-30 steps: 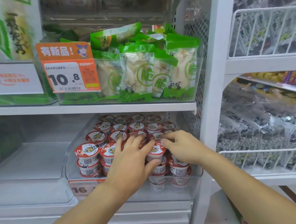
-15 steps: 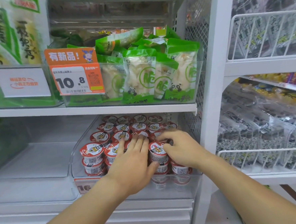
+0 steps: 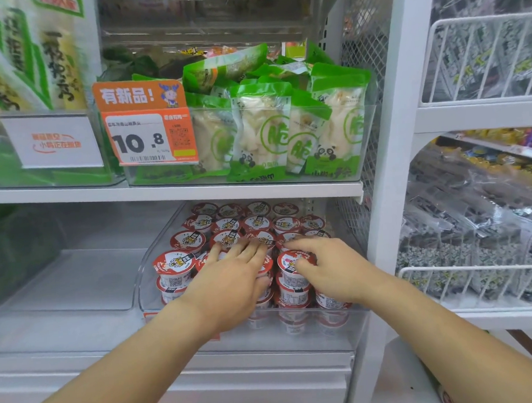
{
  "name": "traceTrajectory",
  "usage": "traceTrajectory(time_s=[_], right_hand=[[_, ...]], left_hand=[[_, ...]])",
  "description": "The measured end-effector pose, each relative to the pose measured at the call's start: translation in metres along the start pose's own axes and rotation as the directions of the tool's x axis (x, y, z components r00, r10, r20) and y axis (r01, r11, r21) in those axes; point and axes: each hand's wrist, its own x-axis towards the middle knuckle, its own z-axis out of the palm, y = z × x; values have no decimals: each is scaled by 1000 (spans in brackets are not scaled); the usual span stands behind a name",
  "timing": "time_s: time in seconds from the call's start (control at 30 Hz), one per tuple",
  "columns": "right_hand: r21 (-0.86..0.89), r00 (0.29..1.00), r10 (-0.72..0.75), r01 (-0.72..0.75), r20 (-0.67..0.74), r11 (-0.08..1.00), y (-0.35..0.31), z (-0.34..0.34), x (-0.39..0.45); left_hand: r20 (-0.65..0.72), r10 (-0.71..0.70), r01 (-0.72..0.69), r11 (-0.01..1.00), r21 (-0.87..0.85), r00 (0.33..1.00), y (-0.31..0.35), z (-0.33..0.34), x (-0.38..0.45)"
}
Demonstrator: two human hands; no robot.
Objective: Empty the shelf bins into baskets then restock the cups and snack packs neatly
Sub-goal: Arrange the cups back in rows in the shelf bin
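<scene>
1. Reaching into the lower shelf in the head view, the left hand (image 3: 232,281) lay palm down across the tops of the cups (image 3: 226,231), its fingers straight and together, gripping nothing.
2. The right hand (image 3: 328,269) sat just beside it, its fingers curled over the lid and side of a front cup (image 3: 291,280), holding that cup at the rim.
3. Both bare forearms came up from the bottom of the picture toward the clear bin (image 3: 343,321) that held the cups.
4. The cups stood in rows and two layers inside that bin, on the right part of the lower white shelf.
5. Left of it sat another clear bin (image 3: 85,274) with nothing visible inside.
6. On the shelf (image 3: 164,192) above, a clear bin held green snack packs (image 3: 263,133), mostly standing upright, a few lying on top.
7. White wire baskets (image 3: 483,57) of dark packets hung to the right of a white post (image 3: 393,162).
8. The cup lids were red and white with a tiger face; their writing was too small to read.
9. An orange price tag (image 3: 151,136) on the upper bin read "10.8" under the heading "有新品!".
10. The snack packs showed a panda and a large green "脆".
11. A white card (image 3: 52,142) further left bore orange writing, too blurred to read.
</scene>
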Motion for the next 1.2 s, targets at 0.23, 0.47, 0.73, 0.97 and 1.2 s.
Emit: traceTrajectory(time_s=[0.23,0.47,0.73,0.97,1.2], right_hand=[[-26,997,-78,78,-19,997,6,13,-9],[-108,996,-83,81,-15,991,11,23,-12],[-161,994,-72,59,-79,985,4,19,-22],[43,824,-293,358,-484,933,13,41,-104],[17,738,268,-355,619,935,125,181,-231]], left_hand=[[-13,-7,7,1000,16,1000,-2,7,2],[58,21,-22,1000,7,998,-6,-5,4],[58,7,-8,1000,19,998,-8,-9,1],[-663,18,-250,933,-258,749,27,3,-45],[269,169,32,790,-613,948,124,161,-108]])
